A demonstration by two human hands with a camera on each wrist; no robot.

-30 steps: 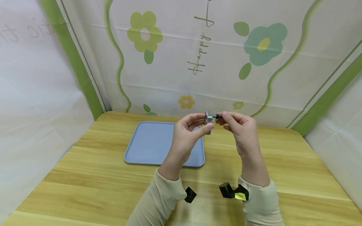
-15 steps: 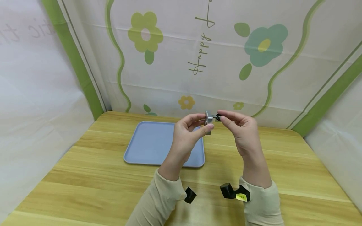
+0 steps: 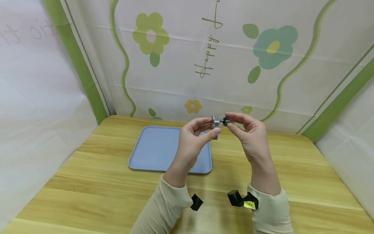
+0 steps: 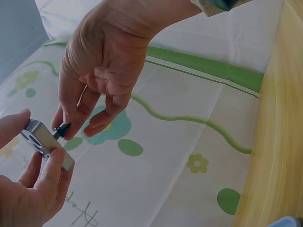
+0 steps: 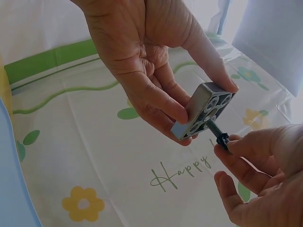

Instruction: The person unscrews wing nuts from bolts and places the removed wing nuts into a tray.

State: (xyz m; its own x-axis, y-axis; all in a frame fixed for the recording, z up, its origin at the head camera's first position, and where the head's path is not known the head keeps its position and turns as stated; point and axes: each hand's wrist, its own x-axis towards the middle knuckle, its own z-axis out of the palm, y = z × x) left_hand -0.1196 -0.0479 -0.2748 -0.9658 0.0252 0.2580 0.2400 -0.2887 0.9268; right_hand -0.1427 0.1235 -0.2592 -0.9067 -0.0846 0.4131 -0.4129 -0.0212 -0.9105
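My left hand [image 3: 191,141] grips a small silver metal block [image 5: 195,108] with round recesses in its face, thumb on one side and fingers on the other. From the middle of that face sticks out a threaded rod [image 5: 214,127]. A small black nut-like piece [image 5: 222,140] with projecting edges sits on the rod, apart from the block. My right hand [image 3: 253,138] pinches this black piece between thumb and index finger, its other fingers loosely bent. In the head view the rod's end shows past the black piece. Both hands are raised above the table.
A light blue tray [image 3: 157,149] lies on the wooden table [image 3: 108,195] behind and left of my left forearm. White curtains with printed flowers [image 3: 193,106] stand at the back and sides. Black camera mounts [image 3: 235,198] are strapped at both wrists.
The right thumb and index finger have shifted around the black piece and spread a little, uncovering more of it and the rod's end. The left hand and block have stayed in place.
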